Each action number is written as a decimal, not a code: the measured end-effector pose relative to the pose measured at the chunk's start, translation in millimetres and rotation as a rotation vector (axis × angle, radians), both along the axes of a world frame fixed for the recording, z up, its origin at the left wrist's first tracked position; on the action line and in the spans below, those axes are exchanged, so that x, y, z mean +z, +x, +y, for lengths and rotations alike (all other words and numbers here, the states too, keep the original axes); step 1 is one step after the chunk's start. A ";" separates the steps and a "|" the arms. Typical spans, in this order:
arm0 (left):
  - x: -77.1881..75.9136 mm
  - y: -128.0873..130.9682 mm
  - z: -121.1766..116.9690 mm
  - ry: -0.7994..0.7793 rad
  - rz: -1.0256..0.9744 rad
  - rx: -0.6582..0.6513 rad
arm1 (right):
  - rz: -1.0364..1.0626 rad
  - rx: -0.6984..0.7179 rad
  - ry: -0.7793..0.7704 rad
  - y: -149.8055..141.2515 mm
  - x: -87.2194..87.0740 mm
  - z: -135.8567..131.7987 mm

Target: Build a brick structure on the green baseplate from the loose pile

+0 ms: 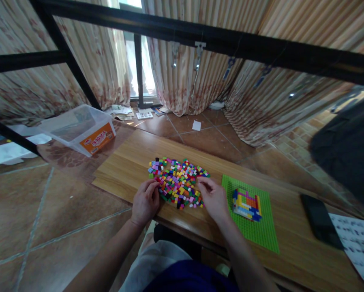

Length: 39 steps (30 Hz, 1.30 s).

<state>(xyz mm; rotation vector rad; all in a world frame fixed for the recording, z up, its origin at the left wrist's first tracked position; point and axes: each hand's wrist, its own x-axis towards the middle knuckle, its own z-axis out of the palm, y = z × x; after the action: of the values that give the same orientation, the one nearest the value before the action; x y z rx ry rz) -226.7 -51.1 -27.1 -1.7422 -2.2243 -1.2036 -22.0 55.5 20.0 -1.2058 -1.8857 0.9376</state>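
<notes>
Blue clothing (188, 278), hands (146, 201) (213, 198) at brick pile (179, 182), its long axis sideways

The table (124, 162) bears bricks (179, 181), baseplate (261, 234) and phone (321, 221).

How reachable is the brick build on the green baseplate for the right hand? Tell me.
Probably yes: the right hand is beside the green baseplate, with nothing upright visible between hand and brick build.
</notes>
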 end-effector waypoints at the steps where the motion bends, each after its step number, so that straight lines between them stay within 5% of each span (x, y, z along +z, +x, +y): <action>1: 0.2 0.1 -0.1 -0.005 -0.003 -0.001 | -0.047 0.015 0.030 2.1 1.0 -4.3; 12: 0.1 -0.2 -0.3 -0.023 -0.011 -0.001 | -0.567 0.109 0.253 -25.3 -1.7 -23.9; 24: 7.6 0.1 -2.8 0.018 -0.146 0.022 | -0.395 0.058 0.257 -5.7 3.6 -28.5; 28: 33.1 16.2 -14.7 0.065 -0.338 -0.019 | -0.281 0.074 0.278 3.8 12.0 -47.5; 32: 54.7 52.4 -26.1 -0.194 -0.784 -0.300 | -0.171 0.159 0.296 12.5 13.9 -78.1; 35: 58.7 74.0 -28.4 -0.331 -1.125 -0.383 | -0.139 0.226 0.256 17.2 13.9 -95.8; 39: 60.2 84.1 -27.1 -0.408 -1.395 -0.335 | -0.086 0.234 0.210 22.0 16.5 -103.4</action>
<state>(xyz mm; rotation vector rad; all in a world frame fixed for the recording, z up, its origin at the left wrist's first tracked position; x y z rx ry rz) -142.6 -78.2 33.0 -1.5724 -2.9840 -2.8636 0.0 -47.9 36.4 -0.9286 -2.1690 0.7937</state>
